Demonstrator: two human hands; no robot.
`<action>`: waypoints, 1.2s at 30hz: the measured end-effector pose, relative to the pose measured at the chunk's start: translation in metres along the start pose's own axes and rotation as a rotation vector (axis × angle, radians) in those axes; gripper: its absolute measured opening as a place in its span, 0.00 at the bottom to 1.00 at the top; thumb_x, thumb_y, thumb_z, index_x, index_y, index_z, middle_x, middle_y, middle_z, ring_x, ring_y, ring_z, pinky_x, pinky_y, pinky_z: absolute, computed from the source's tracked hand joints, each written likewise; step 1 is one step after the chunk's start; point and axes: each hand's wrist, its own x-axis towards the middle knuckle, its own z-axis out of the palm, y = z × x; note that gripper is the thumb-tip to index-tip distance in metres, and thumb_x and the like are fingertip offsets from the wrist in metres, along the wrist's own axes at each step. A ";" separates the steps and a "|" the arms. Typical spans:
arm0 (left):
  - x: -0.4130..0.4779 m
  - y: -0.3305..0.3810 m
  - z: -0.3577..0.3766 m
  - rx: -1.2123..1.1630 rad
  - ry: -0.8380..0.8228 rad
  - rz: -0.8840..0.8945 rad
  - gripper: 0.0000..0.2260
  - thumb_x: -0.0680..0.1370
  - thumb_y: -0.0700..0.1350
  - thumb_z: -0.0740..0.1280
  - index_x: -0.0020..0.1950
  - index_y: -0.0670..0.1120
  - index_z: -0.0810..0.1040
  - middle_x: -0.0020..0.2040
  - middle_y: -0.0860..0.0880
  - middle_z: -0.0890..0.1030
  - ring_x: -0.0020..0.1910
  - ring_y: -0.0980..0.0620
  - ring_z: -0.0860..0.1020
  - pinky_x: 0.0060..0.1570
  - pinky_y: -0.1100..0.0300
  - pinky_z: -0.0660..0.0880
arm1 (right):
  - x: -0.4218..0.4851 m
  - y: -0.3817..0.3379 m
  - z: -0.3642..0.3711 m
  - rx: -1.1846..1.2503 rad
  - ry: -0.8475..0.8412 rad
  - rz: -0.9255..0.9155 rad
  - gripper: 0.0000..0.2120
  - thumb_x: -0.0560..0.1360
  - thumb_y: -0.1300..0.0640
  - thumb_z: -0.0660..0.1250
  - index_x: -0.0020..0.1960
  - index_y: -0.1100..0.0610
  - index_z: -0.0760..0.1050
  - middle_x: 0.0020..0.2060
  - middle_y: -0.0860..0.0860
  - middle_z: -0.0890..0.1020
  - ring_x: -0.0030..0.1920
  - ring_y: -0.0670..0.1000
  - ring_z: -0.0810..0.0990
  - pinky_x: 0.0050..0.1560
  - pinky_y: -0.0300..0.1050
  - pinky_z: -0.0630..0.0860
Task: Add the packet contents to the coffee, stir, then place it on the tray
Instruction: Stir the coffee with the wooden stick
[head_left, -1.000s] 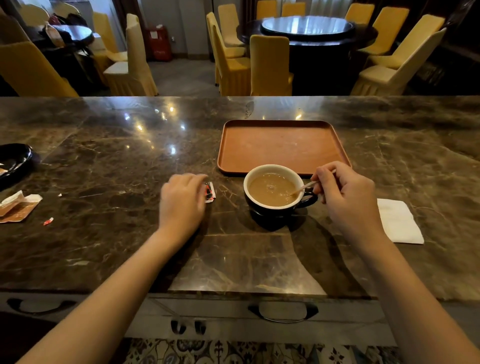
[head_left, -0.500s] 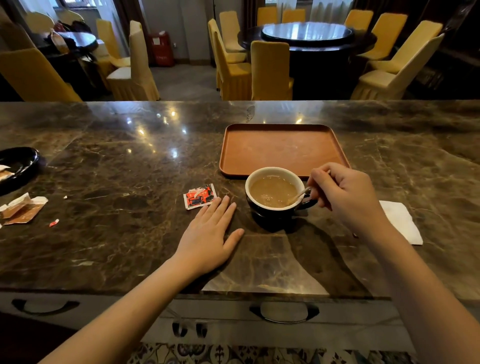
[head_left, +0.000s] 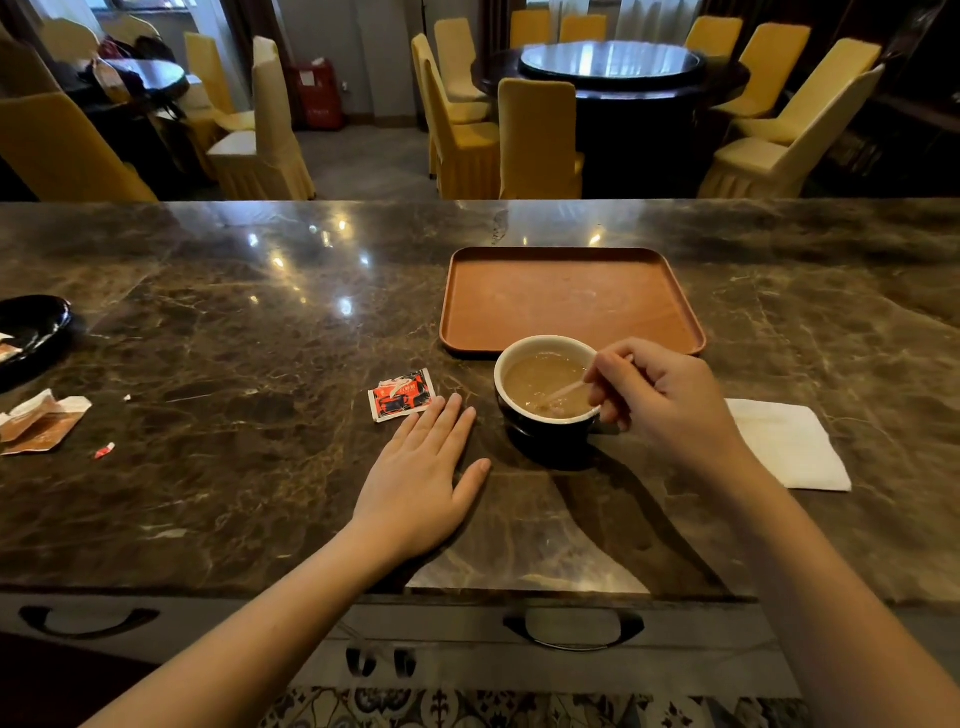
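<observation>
Two hands: left hand (head_left: 415, 483) flat, released; right hand (head_left: 670, 400) grasping stirrer (head_left: 563, 391) in coffee (head_left: 545, 384)

Both forearms bare, no sleeves or jewellery.

Glossy dark marble counter (head_left: 218, 441), matt brown tray (head_left: 566, 301), glazed cup (head_left: 545, 431), soft white napkin (head_left: 789, 447).

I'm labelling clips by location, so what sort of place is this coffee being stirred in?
Probably a restaurant or banquet dining room. Behind the marble counter stands a large round table with a glass turntable, ringed by chairs in yellow covers. A serving tray waits by the cup.
</observation>
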 end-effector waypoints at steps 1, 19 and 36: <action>0.000 0.000 0.000 -0.003 -0.001 -0.001 0.30 0.74 0.64 0.39 0.73 0.53 0.46 0.73 0.55 0.44 0.72 0.59 0.39 0.68 0.61 0.36 | 0.002 -0.002 -0.006 -0.010 -0.024 0.013 0.10 0.76 0.54 0.60 0.39 0.50 0.77 0.33 0.47 0.81 0.29 0.45 0.78 0.29 0.30 0.73; 0.000 0.000 -0.001 -0.027 0.001 0.002 0.29 0.74 0.65 0.41 0.73 0.54 0.45 0.73 0.56 0.43 0.71 0.60 0.39 0.67 0.62 0.35 | 0.007 -0.001 0.014 -0.204 0.177 -0.060 0.09 0.77 0.55 0.58 0.43 0.54 0.75 0.34 0.49 0.81 0.33 0.46 0.79 0.34 0.38 0.78; 0.000 0.001 -0.003 -0.030 -0.010 0.004 0.29 0.75 0.64 0.42 0.73 0.54 0.45 0.74 0.55 0.44 0.71 0.60 0.38 0.68 0.62 0.35 | 0.028 -0.018 -0.001 -0.523 0.282 -0.034 0.12 0.78 0.55 0.57 0.42 0.60 0.75 0.34 0.56 0.79 0.33 0.52 0.78 0.36 0.50 0.79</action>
